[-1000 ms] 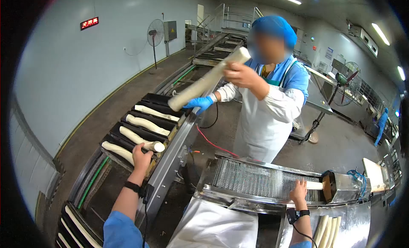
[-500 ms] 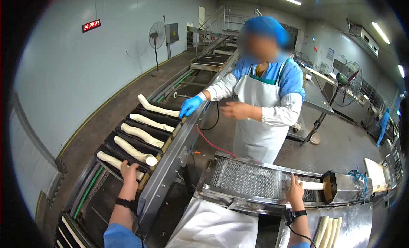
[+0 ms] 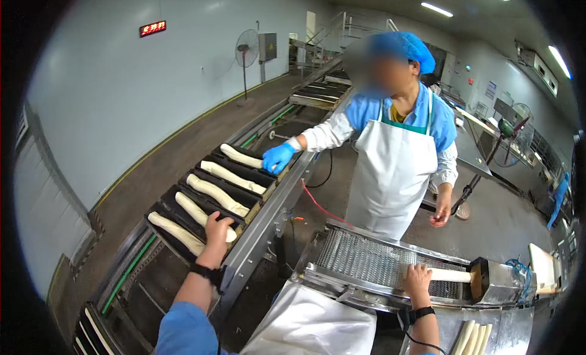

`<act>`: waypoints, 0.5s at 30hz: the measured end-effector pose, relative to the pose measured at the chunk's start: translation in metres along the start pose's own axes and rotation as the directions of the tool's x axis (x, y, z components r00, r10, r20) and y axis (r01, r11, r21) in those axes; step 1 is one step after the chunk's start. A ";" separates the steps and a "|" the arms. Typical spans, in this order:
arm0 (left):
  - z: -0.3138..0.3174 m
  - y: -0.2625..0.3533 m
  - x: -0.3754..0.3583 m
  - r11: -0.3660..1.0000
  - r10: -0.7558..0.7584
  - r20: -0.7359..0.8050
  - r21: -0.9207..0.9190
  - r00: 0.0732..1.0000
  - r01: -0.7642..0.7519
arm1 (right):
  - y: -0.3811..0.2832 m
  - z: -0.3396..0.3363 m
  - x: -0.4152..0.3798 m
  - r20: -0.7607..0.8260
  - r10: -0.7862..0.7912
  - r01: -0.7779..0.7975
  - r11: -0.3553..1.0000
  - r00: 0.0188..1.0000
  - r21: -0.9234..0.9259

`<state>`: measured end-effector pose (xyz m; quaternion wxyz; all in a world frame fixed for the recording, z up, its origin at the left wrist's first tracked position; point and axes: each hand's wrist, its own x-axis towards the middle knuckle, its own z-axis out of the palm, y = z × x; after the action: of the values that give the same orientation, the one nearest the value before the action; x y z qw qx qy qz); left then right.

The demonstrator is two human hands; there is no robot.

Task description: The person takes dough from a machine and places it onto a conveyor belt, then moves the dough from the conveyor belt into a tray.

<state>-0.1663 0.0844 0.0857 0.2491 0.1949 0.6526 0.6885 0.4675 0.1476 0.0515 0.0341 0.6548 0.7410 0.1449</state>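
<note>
My left hand (image 3: pixel 218 233) is closed over the near end of a pale dough strip (image 3: pixel 194 210), lying in one of several joined black baking pans (image 3: pixel 163 207). Similar dough strips lie in the neighbouring pans, one per pan. Over the metal mesh belt (image 3: pixel 360 255), my right hand (image 3: pixel 418 280) has its fingers bent around the left end of a dough roll (image 3: pixel 450 274). That roll's other end reaches the opening of a metal machine (image 3: pixel 505 283). Across from me, a co-worker's blue-gloved hand (image 3: pixel 278 158) touches the end of the farthest strip.
A steel conveyor rail (image 3: pixel 259 224) runs beside the pans. White sheeting (image 3: pixel 311 321) hangs below the mesh belt. Several dough rolls (image 3: pixel 473 338) lie on a steel surface at lower right. The co-worker in a white apron (image 3: pixel 390 172) stands between the two lines.
My left hand has moved from the nearest dough strip to the second one. My right hand's fingers have bent over the roll's end. The co-worker's bare hand has dropped; the view has shifted.
</note>
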 end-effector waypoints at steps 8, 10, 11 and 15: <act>-0.023 0.039 -0.033 0.925 -0.155 -0.188 -0.373 0.970 0.075 | -0.030 -0.029 -0.014 -0.014 -0.009 0.011 0.996 1.000 0.090; -0.052 0.021 -0.008 0.962 0.061 -0.314 -0.235 0.948 -0.140 | -0.034 -0.032 -0.014 0.000 -0.016 0.016 0.995 1.000 0.103; -0.065 0.017 0.001 0.959 0.144 -0.362 -0.179 0.921 -0.220 | -0.035 -0.034 -0.014 0.010 -0.016 0.015 0.993 1.000 0.116; -0.106 0.020 0.019 0.982 0.019 -0.353 -0.168 0.936 -0.083 | -0.046 -0.054 -0.022 -0.003 -0.011 0.012 0.973 1.000 0.229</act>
<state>-0.2465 0.0105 0.0970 0.1280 0.0631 0.6163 0.7745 0.4137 0.1120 0.0880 -0.0411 0.6499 0.7566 0.0589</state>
